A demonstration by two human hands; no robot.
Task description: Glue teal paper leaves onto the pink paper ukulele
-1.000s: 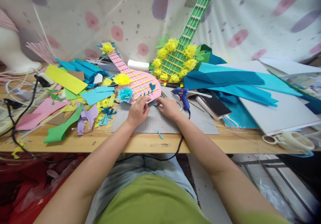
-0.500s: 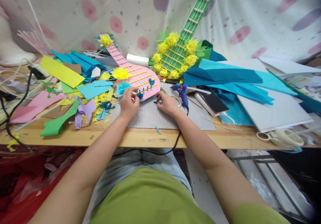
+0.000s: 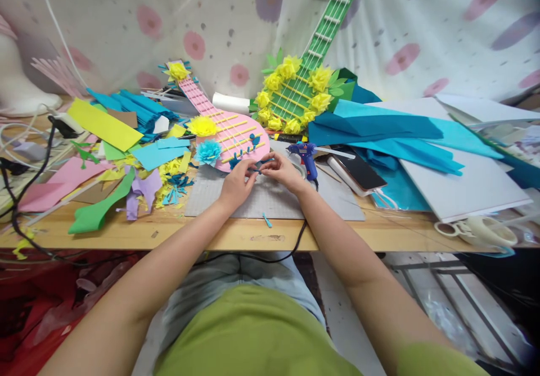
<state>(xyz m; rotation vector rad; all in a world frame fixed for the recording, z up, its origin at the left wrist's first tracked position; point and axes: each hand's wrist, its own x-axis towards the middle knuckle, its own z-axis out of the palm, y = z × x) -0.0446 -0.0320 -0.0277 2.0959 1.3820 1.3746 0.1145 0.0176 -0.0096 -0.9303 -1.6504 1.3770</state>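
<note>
My left hand (image 3: 238, 182) and my right hand (image 3: 283, 171) meet at the lower edge of a pink paper guitar (image 3: 252, 130). Between their fingertips is a small piece of dark blue paper (image 3: 262, 166), pinched from both sides; its shape is partly hidden by the fingers. The guitar lies tilted with yellow strips across its body and small blue paper pieces stuck along its lower part. A yellow paper flower (image 3: 202, 126) and a light blue paper flower (image 3: 208, 152) sit on its left side. Under my hands lies a grey board (image 3: 276, 202).
A blue glue gun (image 3: 309, 159) stands right of my hands, its black cord running over the table edge. A phone (image 3: 358, 171) and blue paper sheets (image 3: 379, 128) lie further right. A green paper guitar (image 3: 300, 92) leans behind. Paper scraps (image 3: 172, 168) cover the left; scissors (image 3: 453, 228) lie far right.
My left hand has moved right, away from the blue pieces on the pink guitar, to join my right hand. Both now pinch the small blue paper piece, which my right hand held before.
</note>
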